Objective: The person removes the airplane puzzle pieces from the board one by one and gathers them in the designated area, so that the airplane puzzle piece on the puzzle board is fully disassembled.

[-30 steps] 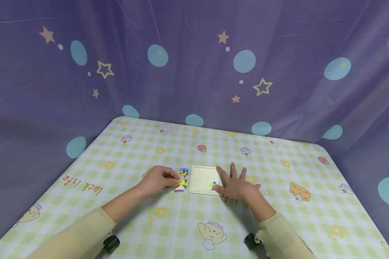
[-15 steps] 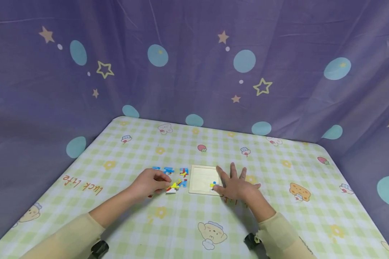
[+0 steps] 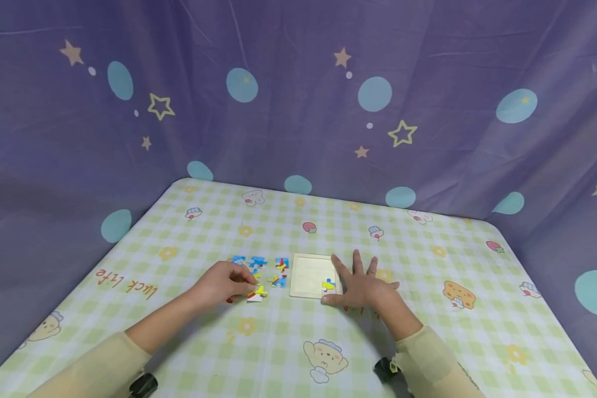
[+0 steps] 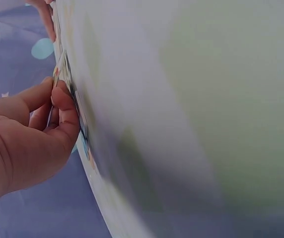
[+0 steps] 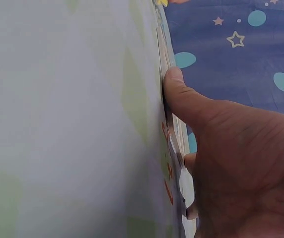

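Note:
A jigsaw piece (image 3: 257, 293) in yellow, red and white is pinched between thumb and fingers of my left hand (image 3: 223, 284), just over the tablecloth. In the left wrist view the pinched piece (image 4: 58, 69) shows nearly edge-on. To the right lies a pale wooden puzzle tray (image 3: 308, 256), with one blue, yellow and white piece (image 3: 329, 284) in its near right corner. My right hand (image 3: 363, 290) rests at the tray's right side, fingers spread, thumb at the near edge. The right wrist view shows that thumb (image 5: 181, 94) against the tray's edge.
Several loose jigsaw pieces lie left of the tray, among them a blue one (image 3: 258, 262), a blue and red one (image 3: 281, 264) and a blue and yellow one (image 3: 279, 281). Some are partly behind my left hand. A purple curtain (image 3: 298, 110) hangs behind the table.
My left hand has moved left, away from the tray, with the pinched piece, uncovering loose pieces. My right thumb has slid from the corner piece to the tray's near edge.

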`<action>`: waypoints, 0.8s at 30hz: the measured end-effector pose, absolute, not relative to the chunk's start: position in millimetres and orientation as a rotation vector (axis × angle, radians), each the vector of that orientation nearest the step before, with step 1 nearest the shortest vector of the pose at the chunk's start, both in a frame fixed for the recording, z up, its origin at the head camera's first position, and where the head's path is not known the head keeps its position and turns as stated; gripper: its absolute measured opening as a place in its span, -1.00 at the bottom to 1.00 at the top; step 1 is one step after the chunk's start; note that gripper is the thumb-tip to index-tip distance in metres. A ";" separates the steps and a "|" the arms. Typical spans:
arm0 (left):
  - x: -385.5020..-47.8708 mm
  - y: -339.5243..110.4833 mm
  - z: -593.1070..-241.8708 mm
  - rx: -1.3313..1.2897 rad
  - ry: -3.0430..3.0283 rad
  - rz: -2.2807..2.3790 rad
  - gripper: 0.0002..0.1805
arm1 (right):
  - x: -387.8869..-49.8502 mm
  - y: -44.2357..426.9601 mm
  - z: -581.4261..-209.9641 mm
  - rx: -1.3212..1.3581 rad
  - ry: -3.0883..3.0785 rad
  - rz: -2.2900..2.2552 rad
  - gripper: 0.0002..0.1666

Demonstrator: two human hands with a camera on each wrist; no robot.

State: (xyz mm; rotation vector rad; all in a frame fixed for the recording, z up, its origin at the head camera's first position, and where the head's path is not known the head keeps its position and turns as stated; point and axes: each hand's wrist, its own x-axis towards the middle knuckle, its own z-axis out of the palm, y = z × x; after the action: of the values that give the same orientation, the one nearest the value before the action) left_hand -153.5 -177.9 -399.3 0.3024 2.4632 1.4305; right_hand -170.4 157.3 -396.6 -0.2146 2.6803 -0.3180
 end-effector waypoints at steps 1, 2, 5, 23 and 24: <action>-153.4 -179.0 -399.3 0.315 2.476 1.417 -0.92 | -170.7 157.3 -396.8 -0.214 2.680 -0.319 0.30; -153.3 -180.2 -399.4 0.326 2.490 1.403 -0.93 | -170.9 157.4 -397.0 -0.215 2.680 -0.320 0.31; -152.7 -183.3 -399.5 0.342 2.526 1.367 -0.95 | -171.6 157.8 -397.8 -0.216 2.681 -0.315 0.31; -152.0 -185.3 -402.4 0.487 2.683 1.188 -0.97 | -171.3 156.7 -397.4 -0.206 2.676 -0.314 0.34; -151.9 -185.2 -402.5 0.488 2.686 1.184 -0.97 | -171.2 156.5 -397.5 -0.204 2.676 -0.312 0.34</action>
State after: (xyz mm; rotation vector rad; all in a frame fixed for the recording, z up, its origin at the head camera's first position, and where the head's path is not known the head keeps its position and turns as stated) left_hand -151.9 -185.2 -402.5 0.4879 2.6857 1.1837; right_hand -171.2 156.5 -397.5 -0.2041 2.6761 -0.3118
